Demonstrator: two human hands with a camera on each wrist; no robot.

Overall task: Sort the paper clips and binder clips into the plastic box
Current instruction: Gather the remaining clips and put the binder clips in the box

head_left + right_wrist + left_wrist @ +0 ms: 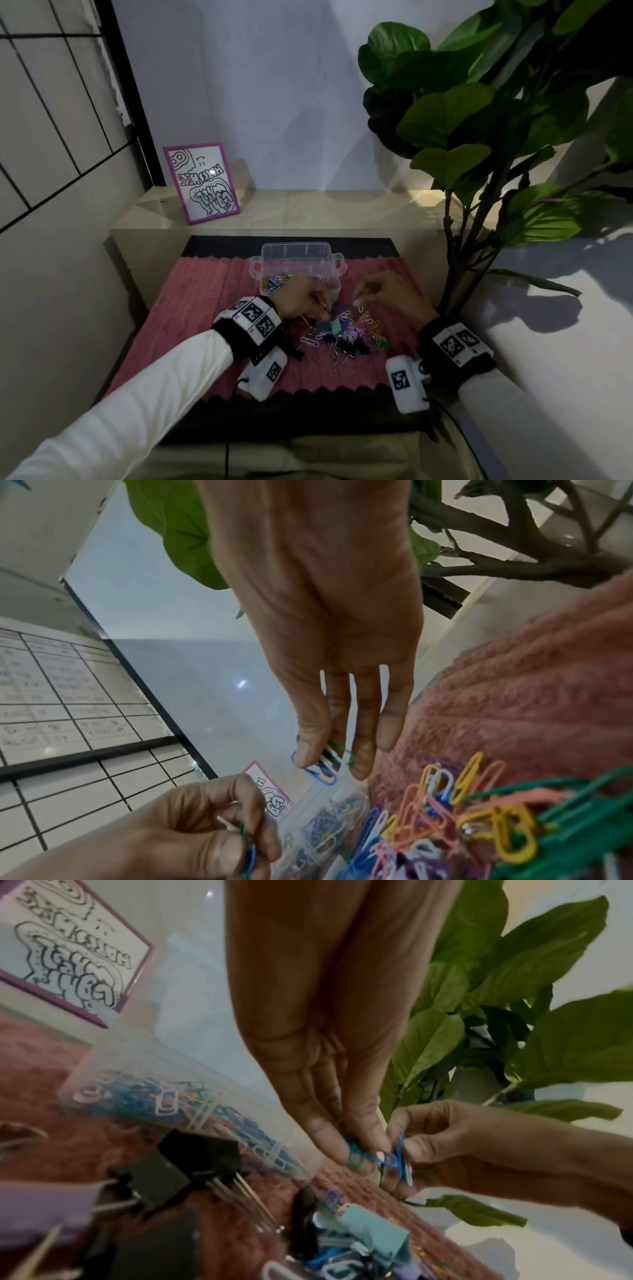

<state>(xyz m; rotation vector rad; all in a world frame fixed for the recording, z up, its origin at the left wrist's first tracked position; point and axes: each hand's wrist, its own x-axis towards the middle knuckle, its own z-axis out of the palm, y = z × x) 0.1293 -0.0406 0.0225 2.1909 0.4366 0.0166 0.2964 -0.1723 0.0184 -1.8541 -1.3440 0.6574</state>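
Above the pink mat (212, 301), both hands pinching paper clips (377, 1157)

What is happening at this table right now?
A person is sorting clips. The left hand and right hand each pinch a few coloured paper clips above the pile on the pink mat. The plastic box behind already holds paper clips; binder clips lie unsorted.
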